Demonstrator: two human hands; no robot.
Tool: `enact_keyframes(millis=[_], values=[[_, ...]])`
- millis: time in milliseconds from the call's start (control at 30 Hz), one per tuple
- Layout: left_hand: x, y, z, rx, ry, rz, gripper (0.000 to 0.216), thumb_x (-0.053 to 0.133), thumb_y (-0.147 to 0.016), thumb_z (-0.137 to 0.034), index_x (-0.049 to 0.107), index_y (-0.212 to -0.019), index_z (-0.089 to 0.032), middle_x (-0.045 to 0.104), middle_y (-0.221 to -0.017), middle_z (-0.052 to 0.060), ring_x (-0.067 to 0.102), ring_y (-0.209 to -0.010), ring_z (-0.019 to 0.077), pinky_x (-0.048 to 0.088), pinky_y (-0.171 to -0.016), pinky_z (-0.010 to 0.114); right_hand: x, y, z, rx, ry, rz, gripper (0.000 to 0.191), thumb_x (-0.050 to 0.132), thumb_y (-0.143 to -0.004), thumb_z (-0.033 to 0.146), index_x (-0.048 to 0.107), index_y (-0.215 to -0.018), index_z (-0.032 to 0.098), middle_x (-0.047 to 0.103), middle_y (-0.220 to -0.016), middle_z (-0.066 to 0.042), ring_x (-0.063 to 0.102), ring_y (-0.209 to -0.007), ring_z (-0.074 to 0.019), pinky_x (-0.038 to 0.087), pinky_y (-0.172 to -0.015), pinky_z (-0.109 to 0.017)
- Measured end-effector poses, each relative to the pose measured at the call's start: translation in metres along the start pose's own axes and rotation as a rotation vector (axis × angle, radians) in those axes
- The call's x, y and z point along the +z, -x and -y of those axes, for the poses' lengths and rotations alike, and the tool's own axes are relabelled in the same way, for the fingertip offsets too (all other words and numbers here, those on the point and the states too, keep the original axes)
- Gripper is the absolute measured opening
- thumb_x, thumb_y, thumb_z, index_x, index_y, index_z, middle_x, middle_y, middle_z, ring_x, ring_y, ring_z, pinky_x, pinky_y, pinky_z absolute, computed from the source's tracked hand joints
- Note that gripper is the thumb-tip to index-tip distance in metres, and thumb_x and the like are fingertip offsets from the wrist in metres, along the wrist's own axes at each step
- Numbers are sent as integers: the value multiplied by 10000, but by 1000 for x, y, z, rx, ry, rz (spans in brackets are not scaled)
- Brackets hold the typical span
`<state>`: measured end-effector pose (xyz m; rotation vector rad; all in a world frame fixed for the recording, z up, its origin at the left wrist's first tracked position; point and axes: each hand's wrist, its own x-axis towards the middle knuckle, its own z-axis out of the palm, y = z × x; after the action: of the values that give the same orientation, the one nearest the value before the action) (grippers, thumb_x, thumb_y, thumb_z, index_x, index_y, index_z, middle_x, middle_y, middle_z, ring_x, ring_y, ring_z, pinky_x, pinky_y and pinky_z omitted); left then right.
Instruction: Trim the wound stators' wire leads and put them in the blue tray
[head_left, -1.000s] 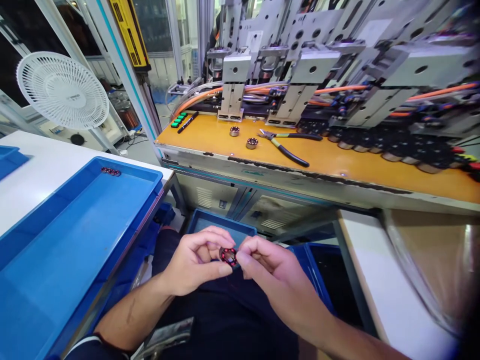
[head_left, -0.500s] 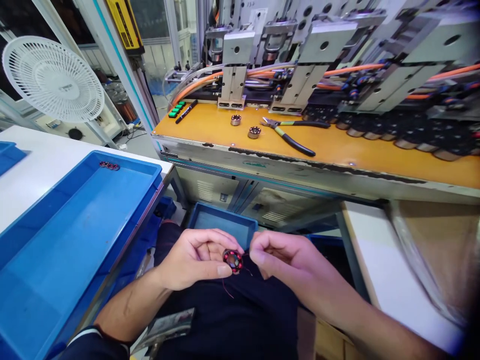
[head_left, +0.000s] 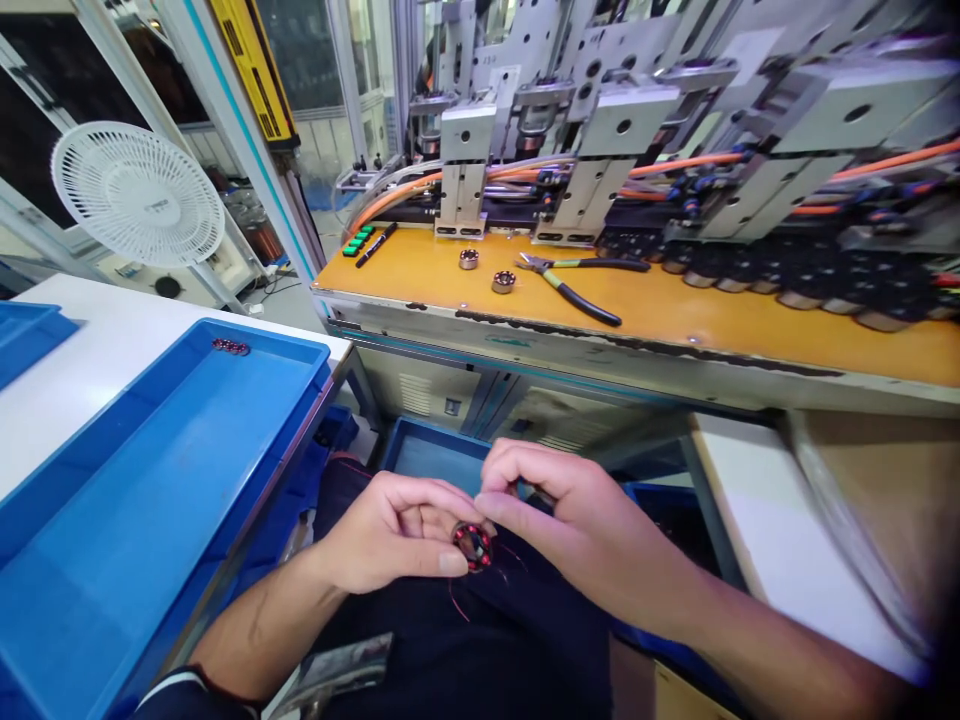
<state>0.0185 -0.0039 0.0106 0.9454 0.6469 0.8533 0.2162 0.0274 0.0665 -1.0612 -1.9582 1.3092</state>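
Observation:
Between the thumb and fingers of my left hand [head_left: 405,535] is a small ring-shaped motor stator [head_left: 472,546] with red copper windings. Thin red wire ends [head_left: 459,603] trail from it over my dark clothing. My right hand [head_left: 544,500] is just above and right of the stator, its thumb and index finger pinched together near the stator's upper edge. What that pinch holds, perhaps a wire, is too small to make out.
A long blue tray [head_left: 180,450] on the left holds a short row of stators [head_left: 230,347]. On the orange bench lie two stators [head_left: 503,282], cutting pliers [head_left: 577,295], a black marker [head_left: 376,245] and a row of dark-topped parts [head_left: 810,285]. Machine fixtures [head_left: 461,175] stand behind.
My right hand has moved left and slightly up, closer to the stator. My left hand still grips the stator, slightly lower in view. The camera view has shifted a little.

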Motion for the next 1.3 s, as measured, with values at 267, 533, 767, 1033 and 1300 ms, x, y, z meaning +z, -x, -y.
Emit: enact_keyframes(millis=[267,533,767,1033,1300], values=[[1,-2,1,173,6,15,311,828,-664,-131,772,-966,-185,702,-998,73,655,-684,82,551,-654,185,1,20,0,313,-156,86,265,578,-867,434,614,-759,194,559,-665,24,471,-620,-108,353,-547,-219],[3,-3,1,157,34,51,323,824,-666,-107,772,-975,-185,677,-983,58,640,-682,62,548,-672,170,-1,21,5,281,5,173,273,501,-915,392,603,-742,207,531,-640,29,462,-608,-108,323,-543,-235],[3,-3,4,202,47,85,401,845,-637,-114,774,-1017,-221,640,-994,59,649,-709,85,569,-719,220,2,30,3,138,92,153,290,465,-969,391,550,-751,218,547,-696,47,487,-654,-96,335,-584,-233],[4,-3,7,232,95,114,526,899,-518,-64,772,-1006,-215,571,-996,19,629,-711,49,545,-694,165,5,32,4,154,46,171,307,457,-986,390,550,-756,208,535,-701,53,487,-657,-84,350,-586,-214],[5,0,5,207,131,122,440,894,-541,-85,765,-951,-180,584,-969,23,692,-732,104,548,-672,186,-11,47,-3,-214,380,177,58,561,-946,257,601,-907,242,658,-847,35,613,-745,-91,480,-666,-197]])
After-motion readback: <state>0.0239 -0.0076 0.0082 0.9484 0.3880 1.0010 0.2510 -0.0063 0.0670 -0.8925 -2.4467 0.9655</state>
